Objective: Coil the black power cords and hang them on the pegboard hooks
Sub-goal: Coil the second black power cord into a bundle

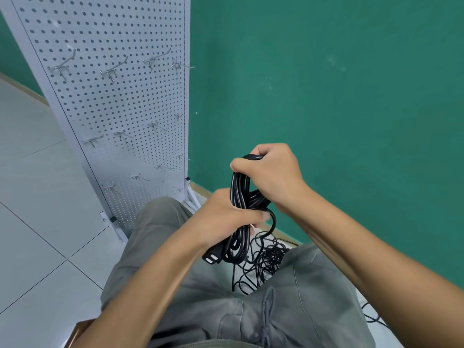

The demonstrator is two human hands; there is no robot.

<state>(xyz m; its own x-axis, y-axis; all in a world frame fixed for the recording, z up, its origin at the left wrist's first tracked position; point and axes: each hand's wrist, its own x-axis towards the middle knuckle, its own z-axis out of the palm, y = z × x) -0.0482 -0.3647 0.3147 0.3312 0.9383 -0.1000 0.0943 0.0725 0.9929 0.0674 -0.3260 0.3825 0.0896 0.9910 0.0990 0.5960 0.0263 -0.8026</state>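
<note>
Head view: both hands hold a coiled black cord in front of the pegboard

Head camera looks down at a seated person in grey trousers (pixel 296 305). Both hands are on one coiled black power cord (pixel 242 197), which is held above the lap, between the knees. The right hand (pixel 271 174) grips the top of the coil; its fingers are curled tightly around the loops. The left hand (pixel 226 217) grips the middle of the same coil from the left side, with fingers closed around the bundle and the thumb pressing on it. Below the left hand the loops hang down, and a black plug (pixel 211 257) sticks out at the lower left of the bundle.

One strand leaves the coil under the right hand and goes down to a loose pile of black cord (pixel 266 262), which lies tangled on the floor between the legs. Another piece of black cord (pixel 371 317) lies on the floor at the right, beside the right leg.

A white pegboard (pixel 113 101) stands to the left, well apart from the hands, on white feet on the pale tiled floor (pixel 32 197). Several rows of metal hooks (pixel 110 71) stick out from it, and no cord hangs on them. Behind the hands is a green wall (pixel 326 84).
</note>
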